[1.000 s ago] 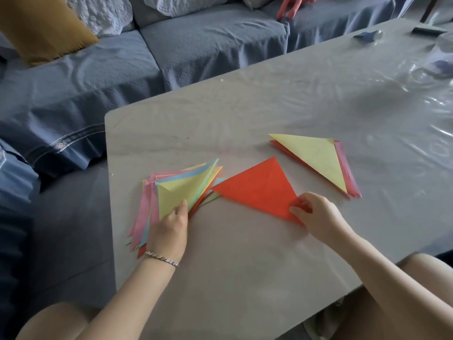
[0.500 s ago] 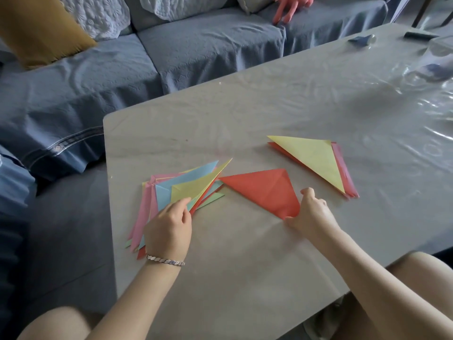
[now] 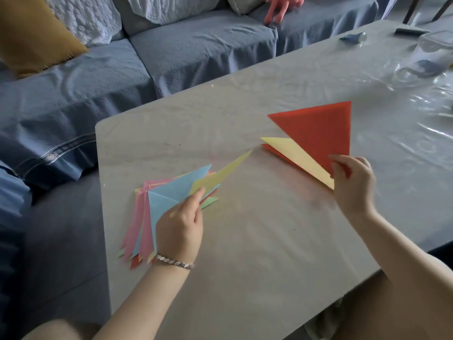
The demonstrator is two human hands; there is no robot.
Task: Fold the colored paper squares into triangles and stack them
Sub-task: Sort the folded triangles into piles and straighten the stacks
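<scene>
Red triangle (image 3: 316,133) hangs over the folded stack (image 3: 294,155), centre right.
Right grip (image 3: 353,185) pinches its corner; left grip (image 3: 181,229) pinches a yellow sheet (image 3: 220,175). Released crooked, it could knock the stack askew.

I get soft, rather dim daylight that seems to come from the upper right, where the clear plastic film (image 3: 416,99) over the grey desk (image 3: 245,241) throws white glare. Shadows are faint: a pale smudge lies on the desk beneath the right hand (image 3: 353,190). The red folded paper triangle (image 3: 316,131) it pinches and the yellow paper sheet (image 3: 220,175) in the left hand (image 3: 179,229) look slightly motion-smeared. The wide lens bows the blue fabric sofa (image 3: 73,94) at the left edge.
</scene>
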